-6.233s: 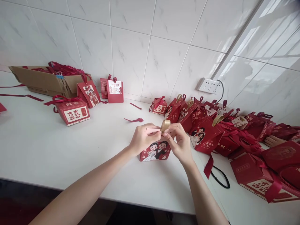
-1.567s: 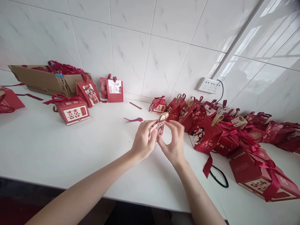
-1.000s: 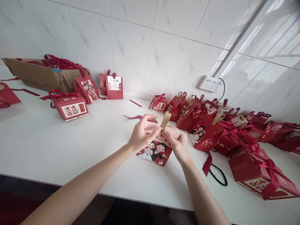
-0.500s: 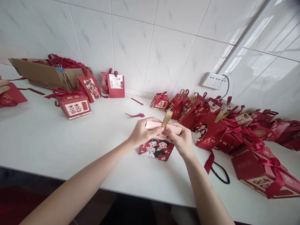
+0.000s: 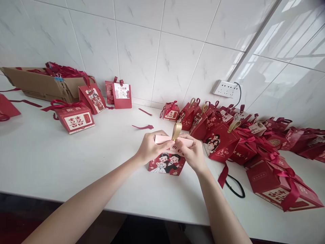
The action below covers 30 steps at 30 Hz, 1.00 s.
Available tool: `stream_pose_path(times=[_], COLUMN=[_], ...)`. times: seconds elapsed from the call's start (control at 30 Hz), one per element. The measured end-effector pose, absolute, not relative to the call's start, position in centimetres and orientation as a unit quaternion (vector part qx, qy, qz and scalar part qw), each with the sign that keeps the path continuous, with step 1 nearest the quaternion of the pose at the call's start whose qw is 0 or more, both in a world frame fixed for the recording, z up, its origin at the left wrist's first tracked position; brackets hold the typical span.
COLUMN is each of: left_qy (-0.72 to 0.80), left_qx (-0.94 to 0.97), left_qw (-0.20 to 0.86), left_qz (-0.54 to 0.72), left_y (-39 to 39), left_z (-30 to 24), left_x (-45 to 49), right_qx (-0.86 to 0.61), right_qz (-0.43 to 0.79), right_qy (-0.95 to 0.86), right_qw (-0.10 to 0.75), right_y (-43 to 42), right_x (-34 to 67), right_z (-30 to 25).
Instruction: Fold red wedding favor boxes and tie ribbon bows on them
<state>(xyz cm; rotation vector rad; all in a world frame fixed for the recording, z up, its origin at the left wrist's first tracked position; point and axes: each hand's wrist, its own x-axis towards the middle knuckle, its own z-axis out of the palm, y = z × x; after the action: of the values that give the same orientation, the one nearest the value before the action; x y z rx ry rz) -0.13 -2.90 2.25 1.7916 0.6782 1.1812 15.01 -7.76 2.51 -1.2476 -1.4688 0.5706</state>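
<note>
Between my two hands a red gift box (image 5: 169, 163) stands upright on the white table, its front printed with a cartoon bride and groom. My left hand (image 5: 150, 147) grips its top from the left side, with the thumb pressed on the front. On the other side my right hand (image 5: 193, 152) grips the same top edge, its thumb close to the left one. A gold ribbon loop (image 5: 177, 130) rises from the middle of the box top. The fingers behind the box are mostly hidden.
Many finished-looking red boxes (image 5: 218, 142) crowd the right side, with a black band (image 5: 236, 188) before them. A cardboard carton (image 5: 48, 88) of ribbons stands back left, near a red box (image 5: 74, 118). Loose ribbon pieces (image 5: 142, 127) lie mid-table. A power strip (image 5: 226, 88) is on the wall.
The view has shifted slightly, so most things sit a little further left. Both hands keep their hold on the box. A co-worker's hand at the far left has left the view.
</note>
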Motion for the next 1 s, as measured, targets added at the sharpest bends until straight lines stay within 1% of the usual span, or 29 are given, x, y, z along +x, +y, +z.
stream_pose_path(times=[0.1, 0.23, 0.33, 0.57, 0.63, 0.67, 0.77, 0.8, 0.83, 0.9, 1.0], left_qy=[0.267, 0.237, 0.242, 0.293, 0.306, 0.321, 0.367, 0.369, 0.357, 0.293, 0.173], left_qx=[0.719, 0.715, 0.711, 0.742, 0.744, 0.741, 0.720, 0.715, 0.717, 0.741, 0.802], left_qw=[0.435, 0.469, 0.474, 0.379, 0.353, 0.332, 0.237, 0.216, 0.208, 0.229, 0.259], left_qz=[0.472, 0.461, 0.461, 0.469, 0.477, 0.488, 0.539, 0.553, 0.562, 0.559, 0.510], left_y=[-2.9, -2.8, -2.9, -2.9, -3.0, -3.1, -3.4, -3.5, -3.7, -4.0, -4.5], left_z=[2.2, 2.2, 2.2, 2.3, 2.1, 2.0, 1.5, 1.4, 1.2, 0.9, 0.3], left_x=[-0.2, -0.3, -0.3, -0.3, -0.1, 0.0, 0.4, 0.5, 0.5, 0.6, 0.8], right_qx=[-0.518, -0.502, -0.495, -0.503, -0.516, -0.528, -0.573, -0.577, -0.572, -0.541, -0.491], right_qz=[0.245, 0.302, 0.323, 0.318, 0.298, 0.268, 0.105, 0.060, 0.039, 0.065, 0.127], right_qy=[-0.613, -0.597, -0.595, -0.584, -0.593, -0.592, -0.554, -0.549, -0.561, -0.624, -0.696], right_qw=[0.544, 0.548, 0.546, 0.552, 0.542, 0.547, 0.595, 0.602, 0.597, 0.560, 0.508], right_y=[-7.7, -7.7, -7.7, -7.6, -7.4, -7.2, -6.7, -6.6, -6.6, -6.7, -7.0], right_x=[15.0, 15.1, 15.0, 15.0, 15.0, 14.9, 14.6, 14.5, 14.4, 14.4, 14.6], right_z=[2.5, 2.4, 2.4, 2.4, 2.1, 1.9, 0.9, 0.6, 0.3, 0.1, 0.4])
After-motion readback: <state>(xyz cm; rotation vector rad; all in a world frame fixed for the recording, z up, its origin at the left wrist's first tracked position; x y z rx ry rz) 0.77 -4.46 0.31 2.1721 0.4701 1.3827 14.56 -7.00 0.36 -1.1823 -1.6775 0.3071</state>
